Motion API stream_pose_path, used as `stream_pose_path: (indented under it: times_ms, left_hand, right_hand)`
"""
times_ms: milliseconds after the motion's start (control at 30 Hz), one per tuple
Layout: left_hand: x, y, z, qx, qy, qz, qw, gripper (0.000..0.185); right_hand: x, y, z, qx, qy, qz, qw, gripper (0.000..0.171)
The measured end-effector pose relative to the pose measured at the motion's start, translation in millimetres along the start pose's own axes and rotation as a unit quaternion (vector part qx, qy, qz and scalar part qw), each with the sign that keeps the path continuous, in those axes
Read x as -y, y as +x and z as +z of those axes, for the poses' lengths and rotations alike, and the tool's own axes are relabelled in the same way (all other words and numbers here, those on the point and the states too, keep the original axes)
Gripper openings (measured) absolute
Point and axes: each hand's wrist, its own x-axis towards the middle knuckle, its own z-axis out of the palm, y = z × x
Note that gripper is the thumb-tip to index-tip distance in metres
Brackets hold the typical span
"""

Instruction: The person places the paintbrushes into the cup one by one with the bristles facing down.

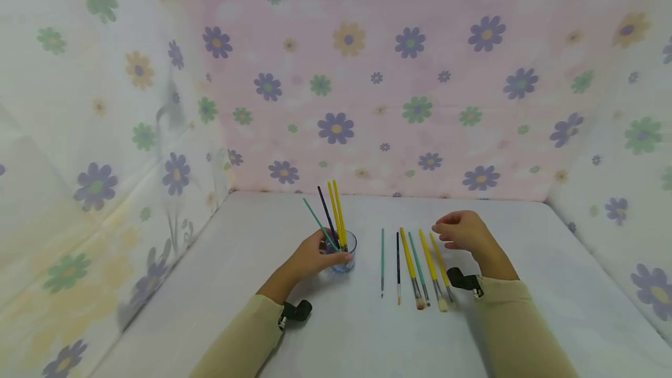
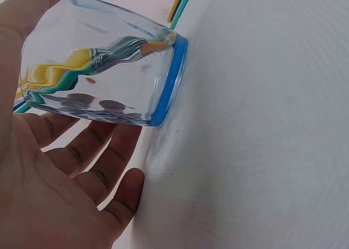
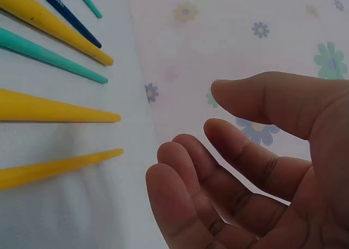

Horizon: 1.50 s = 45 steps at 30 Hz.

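My left hand (image 1: pixel 315 258) grips a clear glass (image 1: pixel 343 269) with a blue base, thumb on one side and fingers on the other. In the left wrist view the glass (image 2: pixel 125 91) looks tilted, with brush heads inside. A teal paintbrush (image 1: pixel 317 220), a dark blue one (image 1: pixel 325 209) and two yellow ones (image 1: pixel 340 214) lean in it, handles up. My right hand (image 1: pixel 464 231) hovers just beyond the handle end of the rightmost thin yellow paintbrush (image 1: pixel 440 262). Its fingers are loosely bent, thumb apart from them, holding nothing in the right wrist view.
Several paintbrushes lie in a row, bristles toward me: a teal one (image 1: pixel 382 261), a dark one (image 1: pixel 398 261), thick yellow ones (image 1: pixel 428 258) and another teal one (image 1: pixel 417 262) among them. Flowered cloth walls (image 1: pixel 367 104) enclose the white table (image 1: pixel 336 337) at the back and sides.
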Motion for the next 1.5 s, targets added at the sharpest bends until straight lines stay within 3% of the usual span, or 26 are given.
stream_pose_path:
  times_ms: [200,600,1200,1500]
  left_hand:
    - [6.0,-1.8,-2.1,-0.009,0.006,-0.004,0.9999,0.070]
    - [-0.8,0.3,1.4,0.003,0.002,0.006,1.0000,0.069]
    - [3.1,-2.1,0.7,-0.003,0.011,0.004,0.9999,0.072]
    - [2.7,-0.6,1.5,0.004,0.001,0.018,0.9998,0.067]
  right_hand:
    - [-5.8,7.4,7.2,0.002,-0.009,0.030,0.999,0.048]
    - [-19.9,7.8,5.2,-0.002,-0.071,0.080,0.994,0.043]
    - [-30.1,11.0,11.2,0.028,-0.083,0.056,0.995,0.043]
    - [-27.6,7.7,9.8,0.031,-0.118,0.045,0.992,0.040]
